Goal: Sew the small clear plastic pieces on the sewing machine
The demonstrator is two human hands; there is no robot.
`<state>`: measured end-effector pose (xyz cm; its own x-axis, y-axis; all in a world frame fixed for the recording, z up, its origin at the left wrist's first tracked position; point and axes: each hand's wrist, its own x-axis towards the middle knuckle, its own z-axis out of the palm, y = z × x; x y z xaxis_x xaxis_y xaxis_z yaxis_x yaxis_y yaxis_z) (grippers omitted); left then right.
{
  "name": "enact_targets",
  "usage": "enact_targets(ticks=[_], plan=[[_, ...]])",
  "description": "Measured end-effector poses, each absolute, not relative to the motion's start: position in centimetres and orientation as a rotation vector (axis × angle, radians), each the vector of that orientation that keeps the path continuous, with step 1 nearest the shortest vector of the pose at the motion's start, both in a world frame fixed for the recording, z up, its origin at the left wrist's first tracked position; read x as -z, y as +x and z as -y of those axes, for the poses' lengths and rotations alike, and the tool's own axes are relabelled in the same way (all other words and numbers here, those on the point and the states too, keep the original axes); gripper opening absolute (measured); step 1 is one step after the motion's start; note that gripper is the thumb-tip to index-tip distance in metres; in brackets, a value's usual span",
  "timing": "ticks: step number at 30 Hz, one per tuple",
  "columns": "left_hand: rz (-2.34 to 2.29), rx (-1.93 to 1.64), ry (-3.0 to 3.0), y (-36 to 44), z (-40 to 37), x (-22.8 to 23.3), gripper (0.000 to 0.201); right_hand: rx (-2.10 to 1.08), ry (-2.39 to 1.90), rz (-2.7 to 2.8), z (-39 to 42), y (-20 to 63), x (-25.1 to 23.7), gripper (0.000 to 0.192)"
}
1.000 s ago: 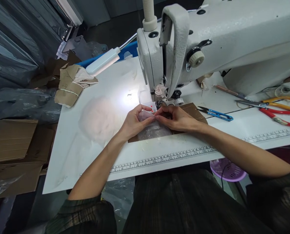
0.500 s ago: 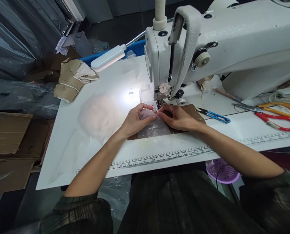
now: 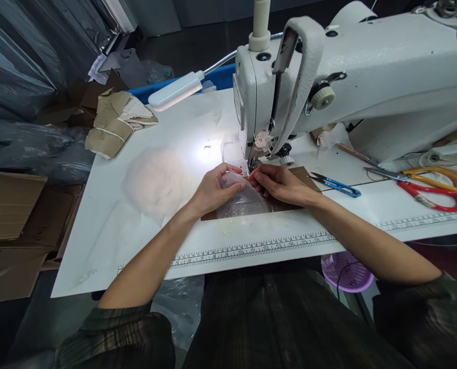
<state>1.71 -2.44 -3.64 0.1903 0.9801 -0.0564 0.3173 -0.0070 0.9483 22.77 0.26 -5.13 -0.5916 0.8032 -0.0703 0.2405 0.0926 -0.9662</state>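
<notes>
A piece of sheer white fabric (image 3: 239, 201) lies over a brown board (image 3: 303, 177) in front of the sewing machine's presser foot (image 3: 254, 164). My left hand (image 3: 215, 189) pinches the fabric's upper part between thumb and fingers. On the other side, my right hand (image 3: 278, 183) has its thumb and fingertips closed at the fabric's right edge, close to the needle area. Its other fingers are curled under. The exact bit between the right fingertips is too small to see clearly.
Blue thread snips (image 3: 338, 185) and red- and orange-handled scissors (image 3: 432, 197) lie to the right. A lamp (image 3: 177, 91) lights the white table (image 3: 109, 225). Pale sheer pieces (image 3: 155, 179) and a tied brown bundle (image 3: 111, 125) sit at left. The machine head (image 3: 263, 97) stands directly beyond my hands.
My right hand's fingers have curled in more and shifted slightly right, uncovering more of the fabric's edge. My left hand keeps its pinch. The whole view has shifted slightly.
</notes>
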Motion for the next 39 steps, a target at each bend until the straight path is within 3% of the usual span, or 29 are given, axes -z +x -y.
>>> enact_targets(ticks=[10,23,32,39], plan=[[-1.345,-0.815,1.621,1.5,2.5,4.0,0.025,-1.338,-1.085,1.997,0.1,22.2,4.2,0.015],[-1.314,-0.996,1.405,1.6,2.7,4.2,0.025,-1.411,-1.012,2.110,-0.2,23.1,3.9,0.033],[-1.298,-1.337,1.000,1.2,2.3,4.7,0.045,-1.281,-1.100,2.000,0.7,22.5,3.9,0.023],[-1.251,-1.408,0.916,1.2,2.4,4.3,0.046,-1.266,-1.166,1.954,0.8,22.3,4.2,0.031]])
